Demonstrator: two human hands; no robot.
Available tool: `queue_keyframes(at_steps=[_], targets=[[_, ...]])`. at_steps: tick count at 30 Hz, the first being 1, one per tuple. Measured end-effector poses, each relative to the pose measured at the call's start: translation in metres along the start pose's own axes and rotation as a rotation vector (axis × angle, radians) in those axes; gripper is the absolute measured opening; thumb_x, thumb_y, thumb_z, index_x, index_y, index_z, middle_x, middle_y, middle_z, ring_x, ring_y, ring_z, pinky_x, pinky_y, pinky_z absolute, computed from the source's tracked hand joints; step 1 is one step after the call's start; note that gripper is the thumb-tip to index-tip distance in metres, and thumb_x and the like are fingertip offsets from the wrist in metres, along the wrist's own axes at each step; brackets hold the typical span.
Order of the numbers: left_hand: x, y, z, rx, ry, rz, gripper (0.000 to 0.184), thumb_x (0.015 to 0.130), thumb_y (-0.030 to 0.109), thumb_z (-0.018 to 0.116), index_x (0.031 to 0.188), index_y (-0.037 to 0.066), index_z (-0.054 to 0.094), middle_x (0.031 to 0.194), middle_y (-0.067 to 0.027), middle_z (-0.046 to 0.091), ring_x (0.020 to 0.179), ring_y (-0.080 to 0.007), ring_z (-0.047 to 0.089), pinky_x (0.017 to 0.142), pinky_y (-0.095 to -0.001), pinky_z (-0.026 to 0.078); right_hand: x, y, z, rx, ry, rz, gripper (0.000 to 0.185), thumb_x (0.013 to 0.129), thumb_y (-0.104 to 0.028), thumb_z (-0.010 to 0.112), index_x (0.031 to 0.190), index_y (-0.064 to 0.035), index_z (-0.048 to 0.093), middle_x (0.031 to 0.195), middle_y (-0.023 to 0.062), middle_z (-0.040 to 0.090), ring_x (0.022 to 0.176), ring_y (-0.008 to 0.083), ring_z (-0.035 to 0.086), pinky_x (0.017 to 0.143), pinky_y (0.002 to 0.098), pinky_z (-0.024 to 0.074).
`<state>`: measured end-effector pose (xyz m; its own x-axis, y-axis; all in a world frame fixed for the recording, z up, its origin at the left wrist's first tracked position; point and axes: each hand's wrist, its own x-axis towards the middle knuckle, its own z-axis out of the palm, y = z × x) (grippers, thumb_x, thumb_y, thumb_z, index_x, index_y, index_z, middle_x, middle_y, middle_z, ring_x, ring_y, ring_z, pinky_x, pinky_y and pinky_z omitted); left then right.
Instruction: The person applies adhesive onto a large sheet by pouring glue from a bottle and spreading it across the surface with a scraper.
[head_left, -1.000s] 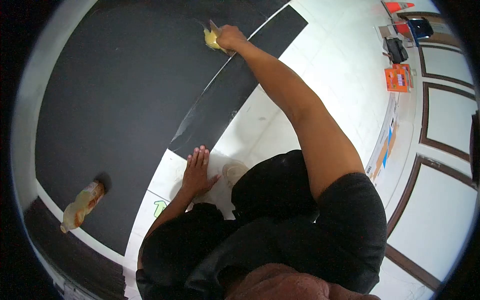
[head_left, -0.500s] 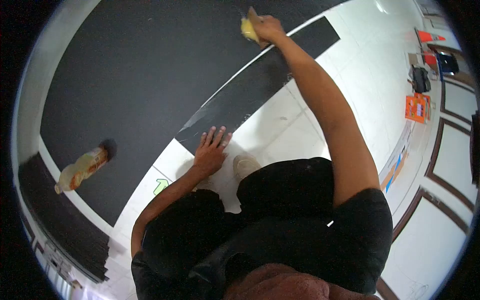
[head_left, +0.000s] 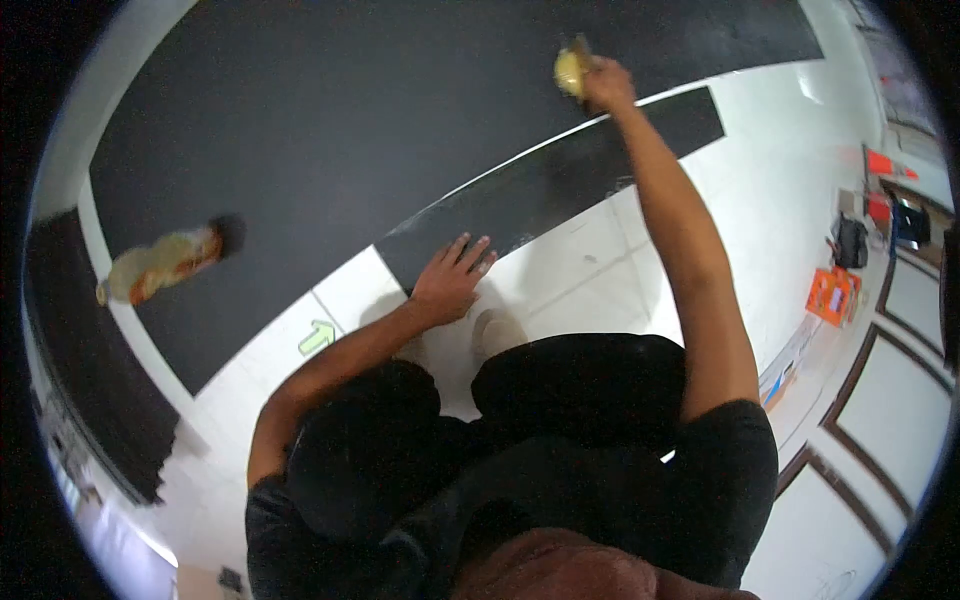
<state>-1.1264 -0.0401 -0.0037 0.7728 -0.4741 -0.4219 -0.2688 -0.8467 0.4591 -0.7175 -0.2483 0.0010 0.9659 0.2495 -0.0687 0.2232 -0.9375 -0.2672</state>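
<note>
My right hand (head_left: 609, 86) grips a flat tool with a yellow part (head_left: 569, 74), somewhat blurred, over the large dark sheet (head_left: 330, 130) beside its pale edge line. My left hand (head_left: 449, 281) lies with fingers spread on the near end of a narrower dark strip (head_left: 560, 185) and holds nothing. This strip runs along the edge of the large sheet, on white tiles. A plastic bottle (head_left: 165, 262) with yellowish and orange colouring lies at the left of the dark sheet.
A green arrow (head_left: 317, 338) marks the white floor (head_left: 590, 262). Orange boxes (head_left: 833, 295), a black bag (head_left: 850, 241) and an orange cone (head_left: 890, 165) stand at the right, near framed wall panels (head_left: 893, 390). A dark ridged mat (head_left: 90, 350) lies at the left.
The view has turned. My right hand has moved rightwards along the seam with the yellow tool still in it. My left hand remains spread near the strip's end.
</note>
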Motion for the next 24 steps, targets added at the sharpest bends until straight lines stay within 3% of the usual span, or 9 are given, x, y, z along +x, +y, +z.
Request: queue_keyframes(at_steps=[2, 4, 9, 13, 17, 20, 24], targets=[[-0.012, 0.000, 0.005, -0.021, 0.050, 0.055, 0.087, 0.093, 0.040, 0.069, 0.161, 0.012, 0.023, 0.168, -0.0153, 0.014, 0.155, -0.0387, 0.014, 0.125, -0.0537, 0.020, 0.004, -0.008, -0.020, 0.198, -0.327, 0.206, 0.050, 0.093, -0.039, 0.062, 0.137, -0.0136, 0.063, 0.138, 0.0178, 0.062, 0.127, 0.0350, 0.060, 0.108, 0.0457, 0.0456], [-0.024, -0.007, 0.012, -0.086, 0.078, -0.010, 0.092, 0.092, 0.044, 0.070, 0.161, 0.009, 0.020, 0.169, -0.0161, 0.013, 0.155, -0.0387, 0.012, 0.125, -0.0537, 0.018, 0.000, -0.013, -0.021, 0.112, -0.197, 0.168, 0.049, 0.093, -0.035, 0.063, 0.137, -0.0125, 0.063, 0.135, 0.0176, 0.064, 0.125, 0.0344, 0.062, 0.107, 0.0450, 0.0464], [-0.037, 0.000, 0.027, -0.104, 0.087, -0.069, 0.112, 0.085, 0.059, 0.072, 0.160, -0.001, 0.015, 0.168, -0.0202, 0.009, 0.156, -0.0388, 0.007, 0.126, -0.0523, 0.012, -0.004, -0.028, -0.026, 0.074, -0.163, 0.134, 0.049, 0.094, -0.029, 0.062, 0.139, -0.0114, 0.062, 0.135, 0.0189, 0.064, 0.125, 0.0371, 0.062, 0.106, 0.0452, 0.0472], [-0.066, 0.012, 0.031, -0.094, 0.038, -0.127, 0.111, 0.086, 0.057, 0.072, 0.159, -0.003, 0.014, 0.168, -0.0224, 0.008, 0.155, -0.0395, 0.008, 0.126, -0.0528, 0.014, 0.010, -0.025, -0.003, 0.009, -0.174, 0.019, 0.049, 0.093, -0.027, 0.061, 0.139, -0.0107, 0.062, 0.135, 0.0188, 0.065, 0.124, 0.0372, 0.062, 0.105, 0.0456, 0.0475], [-0.097, 0.021, 0.039, -0.111, -0.027, -0.148, 0.105, 0.087, 0.053, 0.073, 0.157, -0.005, 0.020, 0.166, -0.0238, 0.012, 0.155, -0.0398, 0.012, 0.124, -0.0530, 0.021, 0.014, -0.023, -0.007, 0.007, -0.211, 0.073, 0.049, 0.093, -0.028, 0.061, 0.139, -0.0100, 0.062, 0.132, 0.0206, 0.066, 0.122, 0.0373, 0.064, 0.104, 0.0448, 0.0489], [-0.103, 0.017, 0.040, -0.196, -0.052, -0.130, 0.104, 0.087, 0.052, 0.073, 0.157, -0.005, 0.021, 0.166, -0.0249, 0.012, 0.154, -0.0399, 0.013, 0.125, -0.0516, 0.020, 0.016, -0.019, -0.005, -0.051, -0.195, 0.064, 0.048, 0.092, -0.028, 0.061, 0.137, -0.0108, 0.063, 0.129, 0.0220, 0.067, 0.121, 0.0375, 0.064, 0.103, 0.0438, 0.0497], [-0.098, 0.011, 0.042, -0.180, 0.032, -0.260, 0.105, 0.087, 0.053, 0.072, 0.157, -0.005, 0.019, 0.166, -0.0257, 0.013, 0.154, -0.0402, 0.015, 0.125, -0.0501, 0.020, 0.008, -0.018, -0.013, -0.046, -0.192, 0.025, 0.047, 0.090, -0.028, 0.064, 0.134, -0.0119, 0.065, 0.127, 0.0215, 0.068, 0.120, 0.0374, 0.064, 0.102, 0.0436, 0.0502]])
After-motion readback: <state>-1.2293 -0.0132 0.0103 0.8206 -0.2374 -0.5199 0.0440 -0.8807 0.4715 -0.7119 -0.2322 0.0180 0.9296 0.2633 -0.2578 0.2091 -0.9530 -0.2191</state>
